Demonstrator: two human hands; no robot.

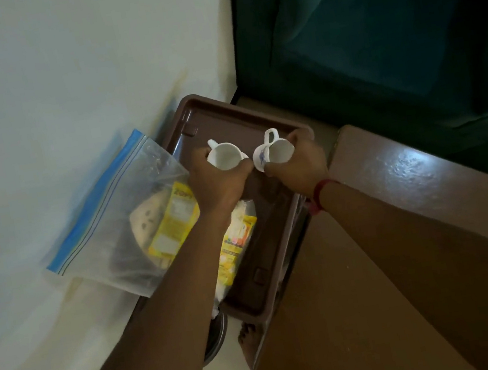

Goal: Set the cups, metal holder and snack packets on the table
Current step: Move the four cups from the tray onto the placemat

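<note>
Two white ceramic cups sit at the centre of the frame, one in each of a person's hands, above a dark brown rectangular plastic tray [225, 120]. The left hand [216, 183] curls its fingers and thumb round the plain white cup [226, 157], whose handle points to the upper left. The right hand [300, 162] grips the white cup with a blue pattern [277, 150] on its side, handle pointing up the frame. The two cups are just beside each other, mouths facing the camera. Whether either one touches the tray floor cannot be told.

A clear plastic zip bag with a blue seal strip [117, 206] lies left of centre, overlapping the tray's left rim and holding a yellow printed snack packet [174, 219]. A second yellow and white snack packet [237, 247] lies on the tray, partly hidden under the left forearm.

A red thread band [321, 194] circles the right wrist. A glossy brown wooden table top [412, 176] runs along the right of the frame, beside the tray, and a dark green upholstered sofa [372, 34] fills the upper right. A pale wall [55, 71] takes up the upper left. A bare foot [249, 339] shows at lower centre, below the tray's near corner.
</note>
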